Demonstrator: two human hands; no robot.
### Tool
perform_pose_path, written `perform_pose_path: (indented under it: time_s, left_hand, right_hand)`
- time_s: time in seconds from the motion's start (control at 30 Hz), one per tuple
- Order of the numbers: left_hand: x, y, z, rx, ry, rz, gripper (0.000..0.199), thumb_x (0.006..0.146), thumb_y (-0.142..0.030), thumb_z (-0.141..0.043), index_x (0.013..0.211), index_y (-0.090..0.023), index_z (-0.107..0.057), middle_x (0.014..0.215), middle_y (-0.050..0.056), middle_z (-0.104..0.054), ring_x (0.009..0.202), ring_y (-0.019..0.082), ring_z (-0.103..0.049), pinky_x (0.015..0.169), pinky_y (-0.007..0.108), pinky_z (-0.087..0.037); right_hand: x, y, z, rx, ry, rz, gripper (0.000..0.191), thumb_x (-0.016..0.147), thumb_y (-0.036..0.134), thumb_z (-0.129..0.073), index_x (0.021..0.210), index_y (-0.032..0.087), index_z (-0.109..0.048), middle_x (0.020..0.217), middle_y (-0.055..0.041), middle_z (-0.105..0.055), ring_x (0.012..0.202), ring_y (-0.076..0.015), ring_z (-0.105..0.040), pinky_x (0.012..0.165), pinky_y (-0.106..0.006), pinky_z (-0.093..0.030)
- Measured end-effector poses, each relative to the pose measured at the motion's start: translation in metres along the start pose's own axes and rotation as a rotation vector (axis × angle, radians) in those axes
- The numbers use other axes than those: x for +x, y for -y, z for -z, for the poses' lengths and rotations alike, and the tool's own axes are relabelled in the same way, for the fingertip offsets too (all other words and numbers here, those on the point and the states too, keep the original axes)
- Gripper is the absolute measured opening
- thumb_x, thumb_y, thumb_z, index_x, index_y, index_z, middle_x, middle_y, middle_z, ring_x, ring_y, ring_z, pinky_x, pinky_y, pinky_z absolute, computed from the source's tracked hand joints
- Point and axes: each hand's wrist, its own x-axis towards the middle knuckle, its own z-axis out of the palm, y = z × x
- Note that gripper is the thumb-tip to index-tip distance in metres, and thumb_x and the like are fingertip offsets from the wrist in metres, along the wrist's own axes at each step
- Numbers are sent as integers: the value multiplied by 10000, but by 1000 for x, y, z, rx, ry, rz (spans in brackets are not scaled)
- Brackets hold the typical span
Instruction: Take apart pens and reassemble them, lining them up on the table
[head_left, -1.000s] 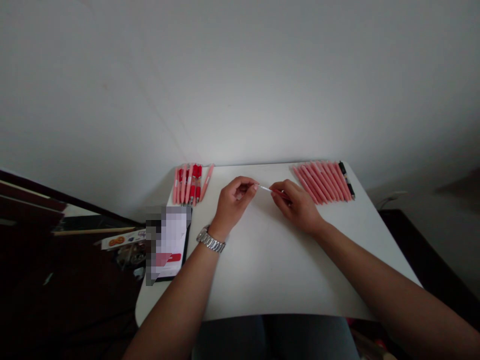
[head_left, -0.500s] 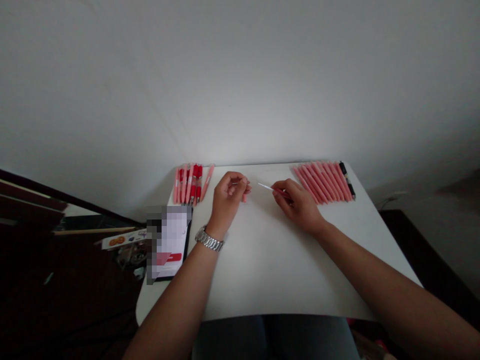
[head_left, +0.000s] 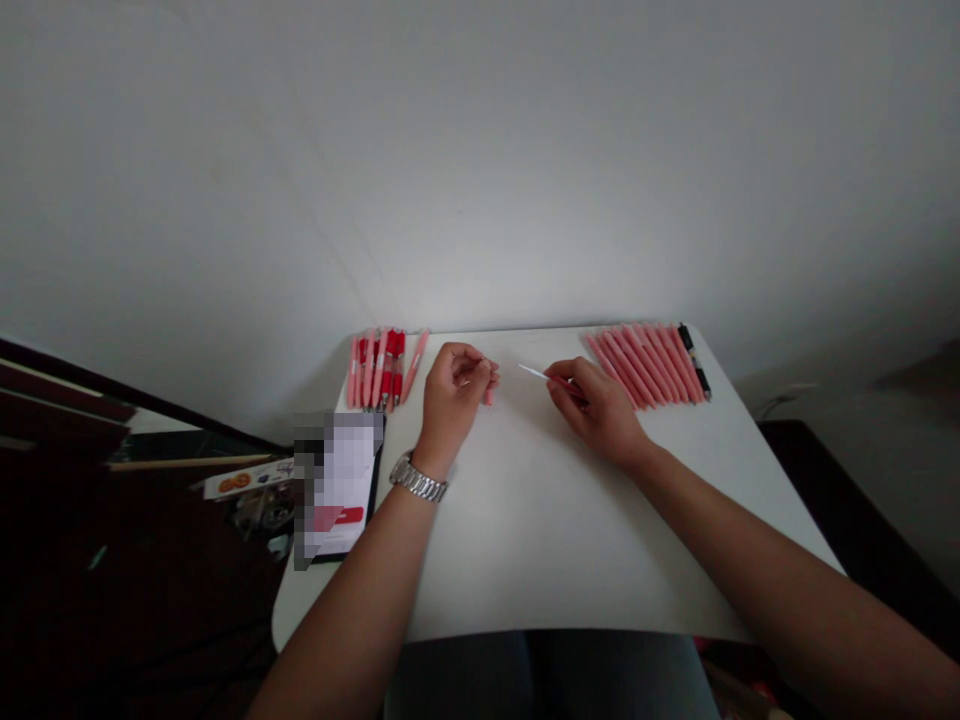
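My left hand, with a metal watch at the wrist, has thumb and fingers pinched together above the table. What it pinches is too small to make out. A short pink piece shows just below those fingertips; whether it is held or lies on the table I cannot tell. Across a small gap, my right hand is closed around a thin pen refill, white at the end pointing left and red near the fingers. Behind the right hand lies a row of pink pens.
At the table's back left lie several pink and red pens, with one pink pen slanted beside them. A black pen ends the right row. A tablet-like screen, partly blurred, lies at the left edge. A wall stands behind.
Both hands stay almost in place. My left hand has shifted very slightly left, and the refill's white end has turned a little in my right fingers.
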Motion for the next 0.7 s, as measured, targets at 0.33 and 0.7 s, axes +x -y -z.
perform_pose_path:
  time_s: [0.33,0.7]
  left_hand:
    - [2,-1,13,452,-79,-156,130,881,-213,-658,996,-226,-600,928,15,-691,823,140,-689,772,279,-570]
    - [0,-2,18,730,-33,-135,146,860,-211,-675,999,-225,-630,922,30,-708,811,174,-665,734,310,-515]
  right_hand:
    - [-1,0,0,13,-3,4,145,1027,340,-495,1073,239,-589,956,-76,-649,767,-188,-616,631,-312,-515]
    - [0,1,1,-10,-1,4,125,1025,330,-502,1062,244,-585,948,-66,-645,757,-184,-612,639,-309,-502]
